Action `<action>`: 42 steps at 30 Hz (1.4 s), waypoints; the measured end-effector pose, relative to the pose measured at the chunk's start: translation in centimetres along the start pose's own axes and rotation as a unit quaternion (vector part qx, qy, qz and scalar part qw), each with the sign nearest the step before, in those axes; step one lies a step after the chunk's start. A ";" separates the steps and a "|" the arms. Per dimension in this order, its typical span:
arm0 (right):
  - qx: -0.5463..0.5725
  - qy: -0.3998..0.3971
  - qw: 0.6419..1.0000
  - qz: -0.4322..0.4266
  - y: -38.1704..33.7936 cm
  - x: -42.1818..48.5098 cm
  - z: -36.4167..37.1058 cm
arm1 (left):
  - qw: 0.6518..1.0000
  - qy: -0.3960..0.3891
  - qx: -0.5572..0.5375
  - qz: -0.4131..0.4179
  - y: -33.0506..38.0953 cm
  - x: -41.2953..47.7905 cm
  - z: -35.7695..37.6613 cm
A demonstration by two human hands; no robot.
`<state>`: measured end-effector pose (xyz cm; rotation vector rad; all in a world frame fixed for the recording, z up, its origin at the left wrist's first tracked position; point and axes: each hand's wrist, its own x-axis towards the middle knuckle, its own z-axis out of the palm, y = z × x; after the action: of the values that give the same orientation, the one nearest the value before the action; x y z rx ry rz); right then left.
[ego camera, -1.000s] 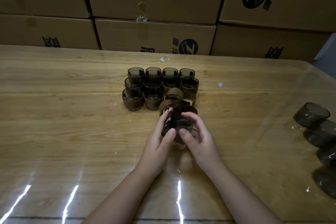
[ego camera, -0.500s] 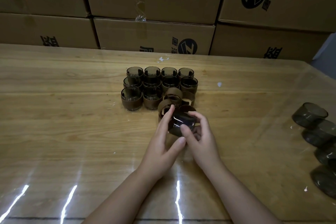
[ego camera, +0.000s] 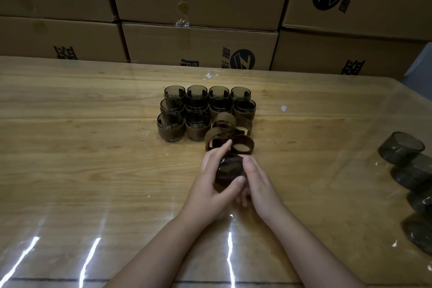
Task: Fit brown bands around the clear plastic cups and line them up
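Left hand (ego camera: 210, 188) & right hand (ego camera: 259, 184) both curl round the smoky clear plastic cup (ego camera: 230, 167), held btwn the palms. Since a sec ago it's come nearer the wrists, off the loose brown paper bands (ego camera: 216, 133) just past the fingertips. Band prob. seated; lining up w/ the banded cups (ego camera: 170, 132), beyond-left, is next.

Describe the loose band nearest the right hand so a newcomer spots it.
On the wooden table, loose brown bands sit at the near right corner of the banded cups. The band just beyond the right hand is darkest; its neighbours are paler tan.
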<state>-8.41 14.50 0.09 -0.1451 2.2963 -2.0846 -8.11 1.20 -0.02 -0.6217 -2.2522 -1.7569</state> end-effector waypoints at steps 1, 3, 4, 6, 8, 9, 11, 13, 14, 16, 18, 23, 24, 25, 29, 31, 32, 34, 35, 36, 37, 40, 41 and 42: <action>-0.012 -0.006 1.000 -0.001 0.1 0.0 0.0 | 1.000 0.002 0.002 0.002 0.0 0.0 0.0; -0.031 -0.015 0.999 -0.011 0.3 -0.1 0.0 | 1.000 0.014 0.016 0.006 0.0 -0.1 0.0; -0.045 -0.017 0.999 -0.016 0.4 -0.2 0.1 | 0.999 0.026 0.028 0.012 -0.1 0.0 0.1; -0.074 -0.017 0.996 -0.038 0.5 -0.4 0.2 | 0.998 0.050 0.041 0.015 -0.2 0.1 0.0; -0.095 -0.019 0.993 -0.068 0.3 -0.6 0.4 | 0.997 0.071 0.035 0.005 -0.3 0.2 -0.1; -0.102 -0.020 0.991 -0.081 0.2 -0.7 0.5 | 0.996 0.079 0.032 0.001 -0.4 0.2 -0.1; -0.115 -0.025 0.988 -0.102 0.0 -0.9 0.7 | 0.996 0.089 0.015 -0.008 -0.4 0.3 -0.2; -0.147 -0.023 0.979 -0.138 -0.2 -1.0 0.8 | 0.995 0.090 -0.029 -0.031 -0.4 0.5 -0.3; -0.166 -0.022 0.973 -0.160 -0.3 -1.0 0.8 | 0.993 0.088 -0.060 -0.050 -0.4 0.7 -0.4; -0.208 -0.017 0.957 -0.201 -0.5 -1.0 0.7 | 0.984 0.080 -0.129 -0.098 -0.5 1.0 -0.6; -0.252 -0.010 0.939 -0.235 -0.5 -0.9 0.7 | 0.976 0.076 -0.160 -0.123 -0.7 1.2 -0.8; -0.312 0.029 0.901 -0.301 -0.5 -1.1 0.4 | 0.982 0.045 -0.132 -0.128 -0.9 1.1 -0.6; -0.317 0.032 0.902 -0.292 -0.6 -1.1 0.3 | 0.984 0.035 -0.116 -0.134 -0.9 1.0 -0.5; -0.319 0.035 0.904 -0.282 -0.6 -1.1 0.3 | 0.984 0.026 -0.102 -0.143 -1.0 1.0 -0.4; -0.301 0.049 0.916 -0.261 -0.3 -1.3 0.6 | 0.986 0.024 -0.051 -0.157 -1.0 0.7 -0.2; -0.254 0.052 0.937 -0.235 -0.2 -1.3 0.8 | 0.988 0.024 -0.004 -0.154 -0.7 0.5 -0.1; -0.222 0.051 0.950 -0.213 -0.3 -1.3 0.8 | 0.988 0.023 0.024 -0.152 -0.6 0.4 -0.1; -0.145 0.045 0.976 -0.158 -0.5 -1.2 1.0 | 0.987 0.023 0.079 -0.140 -0.5 0.3 0.0; -0.100 0.039 0.987 -0.121 -0.6 -1.1 1.1 | 0.986 0.025 0.106 -0.130 -0.4 0.3 0.1; -0.052 0.030 0.995 -0.075 -0.7 -1.0 1.2 | 0.984 0.028 0.132 -0.119 -0.2 0.2 0.1; -0.004 0.018 1.000 -0.022 -0.7 -0.9 1.2 | 0.981 0.029 0.159 -0.106 -0.1 0.2 0.2; 0.076 -0.008 0.994 0.082 -0.9 -0.4 0.7 | 0.973 0.021 0.222 -0.057 0.3 -0.1 0.2; 0.084 -0.010 0.992 0.092 -0.9 -0.3 0.5 | 0.972 0.016 0.229 -0.049 0.3 -0.2 0.2; 0.087 -0.011 0.992 0.094 -1.0 -0.3 0.3 | 0.972 0.010 0.230 -0.048 0.4 -0.2 0.2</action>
<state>-8.07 14.11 1.02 0.0513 2.0151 -2.1581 -7.73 1.40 0.16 -0.3999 -2.5833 -1.1945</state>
